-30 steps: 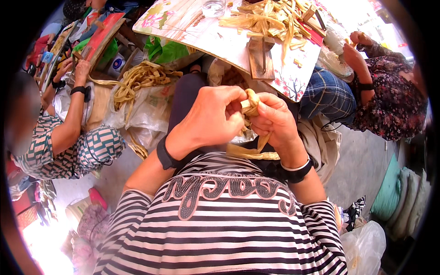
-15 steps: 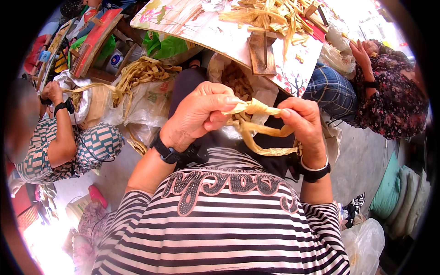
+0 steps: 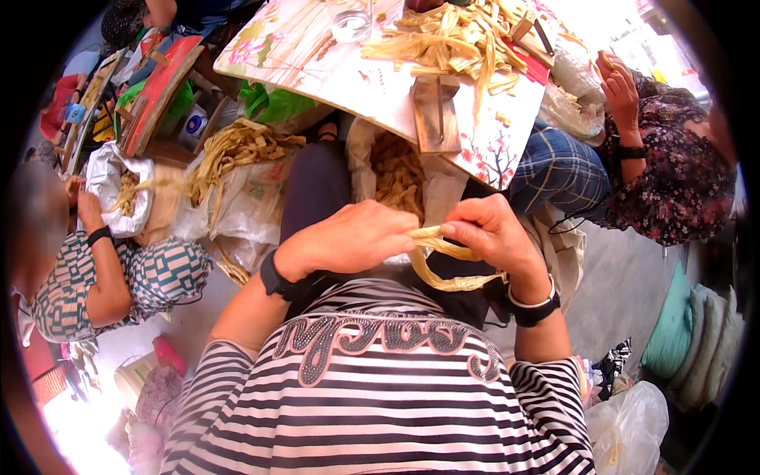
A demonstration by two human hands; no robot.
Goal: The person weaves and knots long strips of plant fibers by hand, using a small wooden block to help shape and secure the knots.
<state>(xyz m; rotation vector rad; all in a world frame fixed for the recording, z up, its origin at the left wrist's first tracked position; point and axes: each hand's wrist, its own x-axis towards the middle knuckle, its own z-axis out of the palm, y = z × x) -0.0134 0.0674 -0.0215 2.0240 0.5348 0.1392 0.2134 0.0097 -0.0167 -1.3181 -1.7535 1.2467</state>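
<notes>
My left hand [image 3: 352, 237] and my right hand [image 3: 492, 233] meet in front of my lap. Between them is a long, pale yellow, fibrous strip [image 3: 463, 283], pinched by both thumbs and fingers. The strip hangs in a loop below the right hand, its tail running toward that wrist. The left fingertips point right and partly cover the held section. Just beyond the hands stands a bag of short yellow knotted pieces [image 3: 398, 170], partly under the table edge.
A flower-patterned table [image 3: 305, 67] carries a slotted wooden block [image 3: 447, 138], a glass [image 3: 350, 22] and a strip pile [image 3: 455, 43]. More strips [image 3: 237, 154] lie on bags at left. A person in patterned clothes [image 3: 107, 293] sits left; another person [image 3: 669, 178] sits right.
My left hand has turned from thumb-up to back-up, its fingers now flatter over the strip. Both hands have moved slightly lower, and the twisted section between them has shortened.
</notes>
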